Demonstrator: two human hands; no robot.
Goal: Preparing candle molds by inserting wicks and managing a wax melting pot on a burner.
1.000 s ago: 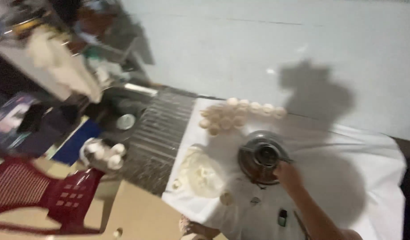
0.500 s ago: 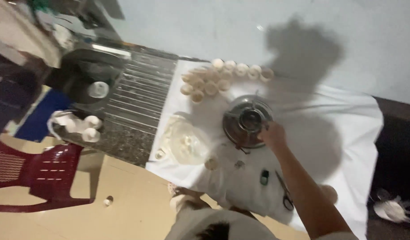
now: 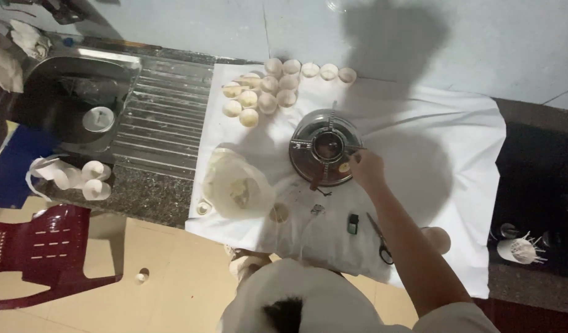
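Right hand: grip pinched at the near-right rim of round metal pot; whether it holds anything, cannot tell. Pot upright, mouth up, dark contents, centre of white cloth on bench. Small pale cups clustered beyond. Left hand unseen.

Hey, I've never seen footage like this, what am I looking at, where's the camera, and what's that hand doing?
The camera sits on a person's head, looking straight down, so there is no machine here. Their right hand reaches to the rim of a round metal pot on a white cloth; its grip is unclear. The left hand is out of view. Small pale cups stand behind the pot; scissors and a clear bag lie nearer. A steel sink is at the left.
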